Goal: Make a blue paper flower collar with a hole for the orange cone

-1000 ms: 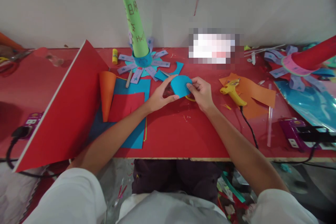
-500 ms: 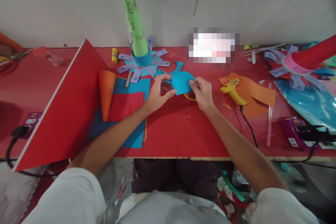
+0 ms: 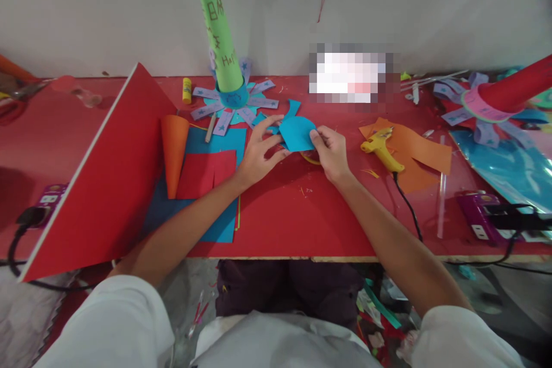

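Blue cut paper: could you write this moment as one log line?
right hand: pinches blue paper | left hand: spread beside it, contact unclear | glue gun: partly on orange paper

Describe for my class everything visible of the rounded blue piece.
The blue piece looks like paper or card, with a curved top and straighter lower edge. Held over the red table, its broad face shows. The right hand pinches its right edge, thumb on top; the left hand is at its left, contact unclear.

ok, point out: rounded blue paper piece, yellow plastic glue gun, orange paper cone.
Rounded blue paper piece (image 3: 297,134): head view, middle of its face.
Yellow plastic glue gun (image 3: 382,146): head view, middle of its body.
Orange paper cone (image 3: 174,152): head view, middle of its side.
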